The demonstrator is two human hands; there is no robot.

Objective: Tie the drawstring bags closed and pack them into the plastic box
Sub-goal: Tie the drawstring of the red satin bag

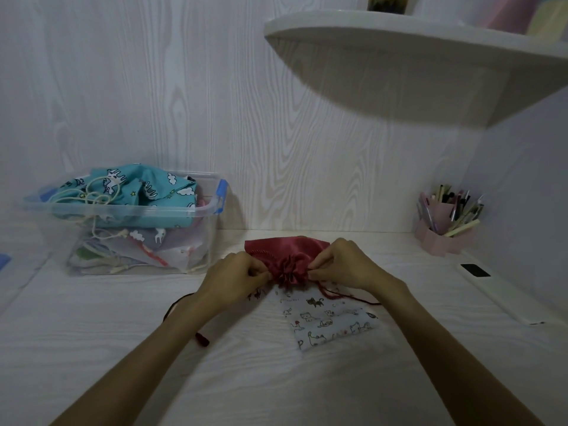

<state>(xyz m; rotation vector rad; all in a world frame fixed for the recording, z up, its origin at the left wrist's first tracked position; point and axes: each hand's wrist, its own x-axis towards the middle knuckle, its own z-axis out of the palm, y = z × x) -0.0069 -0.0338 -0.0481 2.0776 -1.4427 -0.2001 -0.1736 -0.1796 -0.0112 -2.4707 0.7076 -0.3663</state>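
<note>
**Red bag being cinched; one more waits, box already part-filled**

At centre frame the left hand (236,273) and right hand (336,264) each pinch the gathered neck of the red satin bag (285,250), which lies on the desk (276,379). Its mouth is puckered shut, but whether a knot is tied cannot be told; its red cord (335,295) trails loose to the right. Just below it, partly under the hands, the cat-print bag (332,324) lies flat, seemingly not yet tied. At left of the frame, the clear plastic box (203,241) holds several bags, a teal unicorn-print bag (147,192) heaped on top above the rim. At least two bags remain to pack.
</note>
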